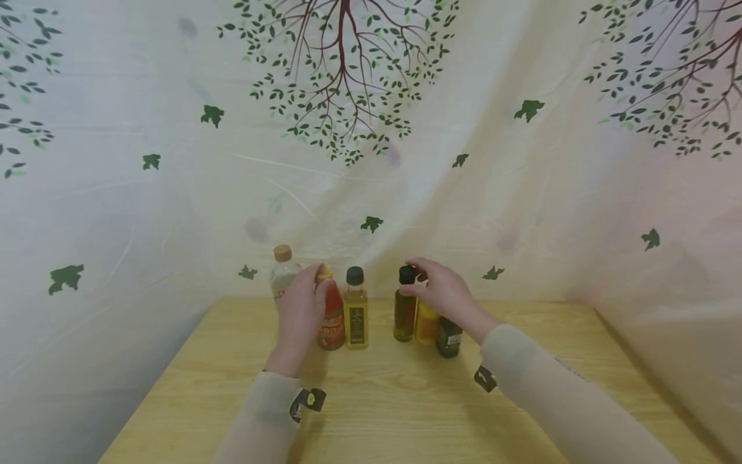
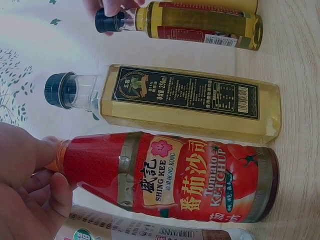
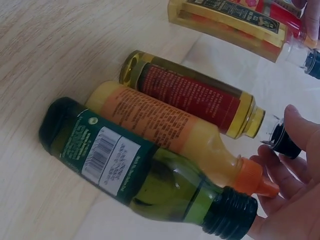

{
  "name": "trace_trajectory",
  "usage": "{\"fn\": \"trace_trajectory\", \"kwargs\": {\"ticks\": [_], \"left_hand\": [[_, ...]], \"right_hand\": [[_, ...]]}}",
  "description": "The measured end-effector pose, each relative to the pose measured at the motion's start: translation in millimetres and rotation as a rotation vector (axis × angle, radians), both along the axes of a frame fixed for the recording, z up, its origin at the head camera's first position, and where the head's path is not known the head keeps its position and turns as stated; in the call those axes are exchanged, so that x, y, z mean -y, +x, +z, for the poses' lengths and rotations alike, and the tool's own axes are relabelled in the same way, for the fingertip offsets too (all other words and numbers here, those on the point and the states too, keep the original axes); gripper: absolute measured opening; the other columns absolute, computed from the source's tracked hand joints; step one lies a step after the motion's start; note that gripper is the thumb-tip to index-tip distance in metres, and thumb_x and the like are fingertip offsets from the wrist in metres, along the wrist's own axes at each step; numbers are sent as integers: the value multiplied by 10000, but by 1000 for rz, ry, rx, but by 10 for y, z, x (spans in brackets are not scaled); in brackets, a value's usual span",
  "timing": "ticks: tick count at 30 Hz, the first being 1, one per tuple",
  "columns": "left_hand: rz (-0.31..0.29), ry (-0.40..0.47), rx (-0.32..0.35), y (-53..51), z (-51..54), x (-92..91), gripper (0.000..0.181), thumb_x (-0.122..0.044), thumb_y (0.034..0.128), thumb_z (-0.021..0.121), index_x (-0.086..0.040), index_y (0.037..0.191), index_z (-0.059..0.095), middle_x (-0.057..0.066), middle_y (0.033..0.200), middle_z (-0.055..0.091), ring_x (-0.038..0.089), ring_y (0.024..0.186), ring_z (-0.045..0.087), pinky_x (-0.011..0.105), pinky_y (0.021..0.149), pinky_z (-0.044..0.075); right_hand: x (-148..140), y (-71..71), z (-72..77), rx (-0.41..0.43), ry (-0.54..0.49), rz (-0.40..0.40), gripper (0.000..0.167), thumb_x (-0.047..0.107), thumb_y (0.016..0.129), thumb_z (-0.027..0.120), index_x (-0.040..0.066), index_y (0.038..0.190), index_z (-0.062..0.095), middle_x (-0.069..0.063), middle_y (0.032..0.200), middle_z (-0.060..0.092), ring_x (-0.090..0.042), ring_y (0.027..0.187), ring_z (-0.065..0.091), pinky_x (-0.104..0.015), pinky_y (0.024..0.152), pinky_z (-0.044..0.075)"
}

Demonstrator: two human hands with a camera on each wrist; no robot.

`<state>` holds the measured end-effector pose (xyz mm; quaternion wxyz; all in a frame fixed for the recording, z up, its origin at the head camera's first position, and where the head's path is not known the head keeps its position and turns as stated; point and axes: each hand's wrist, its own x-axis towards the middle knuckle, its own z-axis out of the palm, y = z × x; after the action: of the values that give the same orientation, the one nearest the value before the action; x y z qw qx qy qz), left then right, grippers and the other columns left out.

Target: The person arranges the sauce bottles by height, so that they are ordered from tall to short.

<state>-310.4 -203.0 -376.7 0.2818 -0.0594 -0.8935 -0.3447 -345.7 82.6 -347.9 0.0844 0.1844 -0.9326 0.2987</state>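
Pale sleeves point(image 1: 568, 386) lie nearest the camera. The left hand point(image 1: 301, 309) pinches the ketchup bottle point(image 2: 170, 175) at its neck, thumb and fingers drawn in close; the bottle stands upright near the far edge of a wooden table point(image 1: 371, 406). The right hand point(image 1: 443, 290) has thumb and fingertips round the black cap of an upright red-labelled oil bottle point(image 3: 190, 95). Between the two stands a square-sided oil bottle point(image 1: 356, 316), just beside the ketchup and farther from the red label. A yellow bottle point(image 3: 155, 122) with an orange nozzle and a green bottle point(image 3: 167, 175) crowd in under the right hand, which hides their tops from the head view. Beyond the left hand, and partly covered by it, is a tan-capped clear bottle point(image 1: 281, 274). Behind everything hangs a leaf-printed curtain point(image 1: 116, 212).
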Motion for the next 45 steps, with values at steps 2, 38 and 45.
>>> {"fn": "trace_trajectory", "kwargs": {"ticks": [2,38,45], "left_hand": [[4,-4,-5,-3,2,0,422,-153,1113,668,14,1495,604,245,1462,659,438,1344,633,606,1158,498],[0,-20,-23,-61,-8,45,412,-156,1111,673,18,1479,612,247,1435,670,444,1309,651,612,1134,516],[3,-16,9,-80,-1,37,429,-182,1121,665,3,1503,605,234,1464,659,430,1321,646,608,1132,517]], "right_hand": [[12,4,15,-5,-5,-1,623,341,1033,815,100,1568,606,-126,1363,721,-347,1238,663,-558,1037,558],[302,136,106,-43,-23,-24,448,383,1014,834,118,1361,736,-28,1189,760,-250,1061,700,-492,952,601],[318,145,60,-45,-10,-23,404,366,1013,838,124,1324,748,-18,1156,757,-233,1033,692,-475,921,601]]}}
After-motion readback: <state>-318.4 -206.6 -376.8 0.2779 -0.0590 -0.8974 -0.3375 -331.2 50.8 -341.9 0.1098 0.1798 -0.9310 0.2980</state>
